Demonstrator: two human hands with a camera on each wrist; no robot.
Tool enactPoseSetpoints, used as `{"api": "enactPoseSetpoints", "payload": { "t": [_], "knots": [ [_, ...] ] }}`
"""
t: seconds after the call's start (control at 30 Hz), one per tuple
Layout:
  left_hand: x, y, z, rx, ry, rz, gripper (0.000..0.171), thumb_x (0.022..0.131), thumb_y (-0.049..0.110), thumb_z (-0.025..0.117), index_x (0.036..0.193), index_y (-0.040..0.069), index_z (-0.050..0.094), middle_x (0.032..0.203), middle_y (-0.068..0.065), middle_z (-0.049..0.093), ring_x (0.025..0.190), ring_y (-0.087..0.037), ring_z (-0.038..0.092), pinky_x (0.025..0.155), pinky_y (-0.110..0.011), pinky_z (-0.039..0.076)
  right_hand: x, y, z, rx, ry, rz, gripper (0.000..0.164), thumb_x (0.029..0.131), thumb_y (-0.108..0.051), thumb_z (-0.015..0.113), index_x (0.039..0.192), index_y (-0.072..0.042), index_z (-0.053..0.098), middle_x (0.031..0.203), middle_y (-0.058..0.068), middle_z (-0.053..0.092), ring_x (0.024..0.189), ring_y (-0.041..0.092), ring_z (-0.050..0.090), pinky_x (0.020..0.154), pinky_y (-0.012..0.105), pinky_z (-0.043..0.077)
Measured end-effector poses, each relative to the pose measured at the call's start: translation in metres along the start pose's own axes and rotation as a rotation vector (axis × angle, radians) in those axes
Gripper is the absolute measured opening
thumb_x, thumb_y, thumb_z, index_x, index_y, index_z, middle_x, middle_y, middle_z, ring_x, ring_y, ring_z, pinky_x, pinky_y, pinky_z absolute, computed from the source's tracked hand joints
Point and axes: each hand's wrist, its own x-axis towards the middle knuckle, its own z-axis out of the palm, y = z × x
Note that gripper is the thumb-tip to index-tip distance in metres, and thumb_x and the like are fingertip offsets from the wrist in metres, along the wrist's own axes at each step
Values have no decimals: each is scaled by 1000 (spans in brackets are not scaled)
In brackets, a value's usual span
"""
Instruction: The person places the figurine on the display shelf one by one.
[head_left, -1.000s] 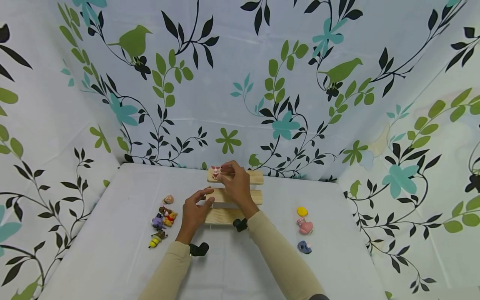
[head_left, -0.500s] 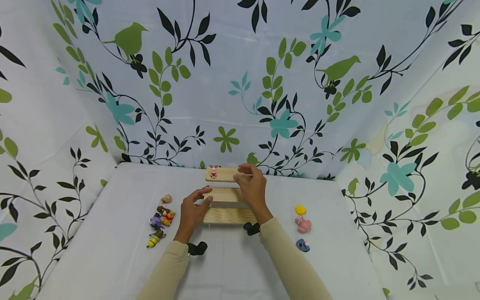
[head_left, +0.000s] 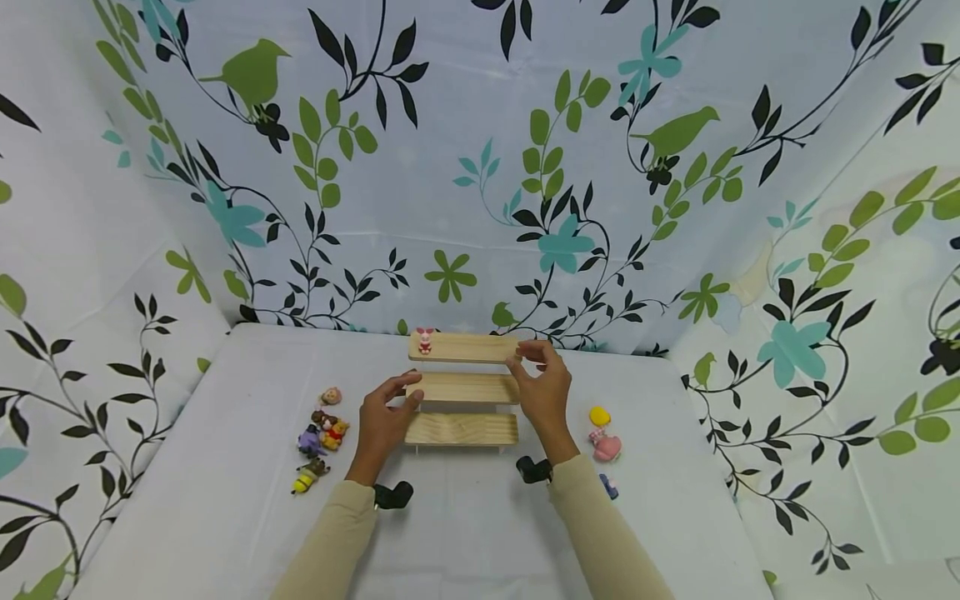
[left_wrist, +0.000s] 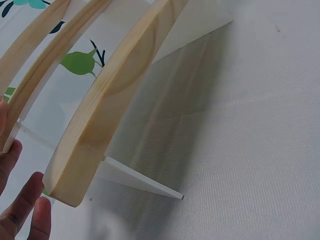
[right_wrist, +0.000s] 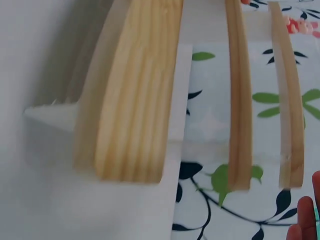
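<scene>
A three-tier wooden display stand (head_left: 462,430) stands in the middle of the white table. On the left end of its top board sits a small pink-and-white piglet figurine (head_left: 425,341), upright. My left hand (head_left: 384,425) holds the left end of the middle board between thumb and fingers; in the left wrist view its fingers (left_wrist: 22,205) show beside the board ends. At the right end of the top board is my right hand (head_left: 546,392), with loosely bent fingers and nothing held. The right wrist view shows its fingertips (right_wrist: 306,212) just off the top board's end.
Left of the stand lie several toy figurines, including a yellow bear in red (head_left: 333,435), a purple one (head_left: 310,442) and a yellow-and-brown one (head_left: 306,479). On the right are a pink figurine with yellow top (head_left: 604,446) and a blue one (head_left: 609,486). Patterned cloth hangs behind.
My right hand has let go of the piglet figurine and moved right along the top board to its end. The figurine stays at the left. My left hand keeps its place.
</scene>
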Motion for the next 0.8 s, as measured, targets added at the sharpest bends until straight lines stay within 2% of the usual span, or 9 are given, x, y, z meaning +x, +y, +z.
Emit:
{"api": "enactPoseSetpoints", "payload": {
  "t": [0.17,0.33,0.4,0.6,0.8],
  "knots": [
    [0,0,1,0,-3,-9,35,100,39,76,131,24,76,149,5,66,122,-25,68,89,-32,53,-5,17,-16,-15,28,66,32,95,-22,83,124,-18,70,117,3,78,115,25,67,102,48,48],
    [1,0,1,2,-9,-12,36,100,42,75,132,25,75,150,7,66,123,-25,67,90,-35,53,-11,36,-32,-36,53,135,29,96,-25,82,122,-20,70,117,2,78,115,25,66,103,45,47],
    [1,-1,0,7,-12,-14,37,100,42,74,133,25,74,151,8,65,123,-24,67,91,-35,53,-13,43,-39,-43,64,149,29,95,-23,83,121,-19,71,116,3,78,115,25,67,102,42,46],
    [1,-3,0,12,-8,-18,36,100,41,75,133,26,74,151,8,65,123,-23,67,91,-35,53,-24,62,-62,-67,94,176,31,92,-14,85,121,-16,72,115,7,80,115,28,67,99,43,44],
    [1,-2,1,7,-6,-24,36,100,41,75,132,25,75,150,6,66,124,-26,67,92,-38,53,-37,74,-84,-114,89,214,31,94,-15,84,123,-15,71,117,9,78,115,29,65,102,47,44]
  ]
}}
